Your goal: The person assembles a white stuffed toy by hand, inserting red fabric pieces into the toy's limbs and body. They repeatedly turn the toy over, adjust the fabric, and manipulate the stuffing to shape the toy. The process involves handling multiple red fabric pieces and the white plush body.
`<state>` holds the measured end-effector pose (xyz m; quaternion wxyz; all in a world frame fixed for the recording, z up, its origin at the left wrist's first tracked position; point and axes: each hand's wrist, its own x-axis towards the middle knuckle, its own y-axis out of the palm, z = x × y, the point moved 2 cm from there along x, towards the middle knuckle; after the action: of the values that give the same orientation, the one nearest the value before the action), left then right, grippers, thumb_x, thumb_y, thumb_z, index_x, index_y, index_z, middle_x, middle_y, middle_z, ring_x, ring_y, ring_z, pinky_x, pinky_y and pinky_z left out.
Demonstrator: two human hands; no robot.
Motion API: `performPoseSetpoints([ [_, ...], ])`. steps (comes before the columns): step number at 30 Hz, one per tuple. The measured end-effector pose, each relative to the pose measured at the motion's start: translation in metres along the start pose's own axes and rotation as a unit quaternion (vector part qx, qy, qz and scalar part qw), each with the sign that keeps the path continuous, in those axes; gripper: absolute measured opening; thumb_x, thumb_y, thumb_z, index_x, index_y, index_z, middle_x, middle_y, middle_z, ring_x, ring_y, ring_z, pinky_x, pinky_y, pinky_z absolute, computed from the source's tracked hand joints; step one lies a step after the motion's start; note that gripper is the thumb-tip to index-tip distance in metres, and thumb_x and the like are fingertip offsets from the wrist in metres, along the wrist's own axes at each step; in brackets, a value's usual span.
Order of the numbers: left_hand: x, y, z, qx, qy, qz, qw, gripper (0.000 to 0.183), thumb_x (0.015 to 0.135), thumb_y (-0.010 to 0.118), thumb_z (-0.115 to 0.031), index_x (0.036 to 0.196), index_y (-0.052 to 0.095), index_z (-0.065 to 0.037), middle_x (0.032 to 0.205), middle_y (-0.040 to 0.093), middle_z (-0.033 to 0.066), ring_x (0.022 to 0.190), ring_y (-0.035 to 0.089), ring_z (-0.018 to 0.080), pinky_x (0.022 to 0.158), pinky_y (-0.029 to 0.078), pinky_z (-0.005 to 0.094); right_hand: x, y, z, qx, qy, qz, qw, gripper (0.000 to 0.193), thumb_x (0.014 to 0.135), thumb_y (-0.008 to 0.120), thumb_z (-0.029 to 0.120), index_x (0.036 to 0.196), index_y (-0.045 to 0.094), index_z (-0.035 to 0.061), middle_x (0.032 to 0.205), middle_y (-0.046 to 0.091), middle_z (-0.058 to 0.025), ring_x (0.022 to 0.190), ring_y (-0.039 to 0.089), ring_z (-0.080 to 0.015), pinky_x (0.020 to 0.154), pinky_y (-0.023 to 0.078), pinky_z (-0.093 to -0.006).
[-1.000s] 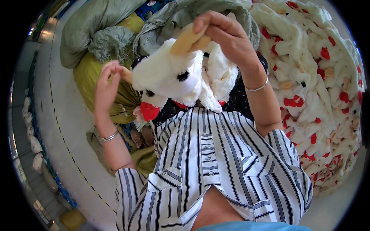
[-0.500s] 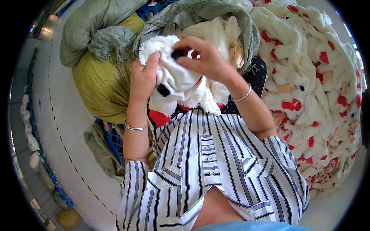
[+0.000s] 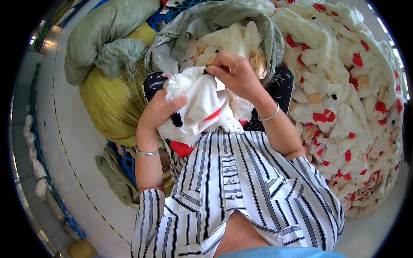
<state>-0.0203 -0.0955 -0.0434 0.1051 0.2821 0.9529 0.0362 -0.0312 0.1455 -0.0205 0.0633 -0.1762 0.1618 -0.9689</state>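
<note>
On my lap lies a white plush toy skin, limp and unstuffed, with furry edges, a smooth white face part, black tufts and red patches. My left hand grips its left side, the thumb lying over the cloth above a black tuft. At the top edge, my right hand pinches the piece between thumb and fingertips, where a bit of black shows. The left fingers are mostly hidden behind the fur.
An open grey woven sack with cream plush pieces stands just beyond my lap. To the right rises a large heap of white plush skins with red patches. Stuffed yellow-green and grey sacks are at the left.
The plush skin has turned and dropped a little toward me. My right hand has shifted slightly right and down, still pinching at its upper edge; my left hand has moved lower.
</note>
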Motion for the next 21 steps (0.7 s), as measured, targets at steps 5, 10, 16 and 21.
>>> performPoseSetpoints([
  [5, -0.006, -0.006, 0.016, -0.018, -0.014, -0.067, 0.997, 0.039, 0.093, 0.067, -0.025, 0.121, 0.062, 0.002, 0.115, 0.066, 0.0037, 0.1, 0.058, 0.0103, 0.09, 0.047, 0.028, 0.004, -0.021, -0.024, 0.22, 0.115, -0.112, 0.962, 0.022, 0.095, 0.063, 0.022, 0.091, 0.066, 0.0006, 0.073, 0.059, 0.0003, 0.065, 0.053, -0.0094, 0.059, 0.044, -0.0249],
  [10, 0.002, 0.005, 0.015, -0.095, -0.024, -0.149, 0.984, 0.036, 0.095, 0.064, -0.025, 0.12, 0.063, 0.0, 0.113, 0.066, 0.0034, 0.1, 0.06, 0.011, 0.089, 0.047, 0.0276, 0.002, -0.024, 0.013, 0.229, 0.058, -0.033, 0.971, 0.026, 0.097, 0.054, 0.022, 0.104, 0.066, -0.0007, 0.084, 0.063, -0.0034, 0.069, 0.056, -0.0119, 0.064, 0.047, -0.0265],
  [16, 0.019, 0.015, 0.011, -0.11, 0.036, -0.215, 0.97, 0.034, 0.096, 0.06, -0.028, 0.111, 0.067, 0.001, 0.103, 0.068, 0.0049, 0.089, 0.062, 0.0114, 0.078, 0.049, 0.0259, -0.018, 0.038, 0.044, -0.137, -0.013, 0.194, 0.971, 0.034, 0.079, 0.076, 0.028, 0.091, 0.065, -0.0006, 0.077, 0.063, -0.012, 0.067, 0.063, -0.0208, 0.063, 0.05, -0.0308],
  [21, 0.021, 0.018, 0.004, -0.145, -0.001, -0.252, 0.957, 0.033, 0.095, 0.06, -0.028, 0.106, 0.069, 0.002, 0.095, 0.07, 0.0064, 0.08, 0.065, 0.0124, 0.072, 0.051, 0.0258, -0.014, 0.034, 0.052, -0.088, 0.045, 0.13, 0.987, 0.042, 0.074, 0.079, 0.039, 0.087, 0.065, 0.0007, 0.071, 0.064, -0.0106, 0.064, 0.063, -0.0268, 0.061, 0.05, -0.0353],
])
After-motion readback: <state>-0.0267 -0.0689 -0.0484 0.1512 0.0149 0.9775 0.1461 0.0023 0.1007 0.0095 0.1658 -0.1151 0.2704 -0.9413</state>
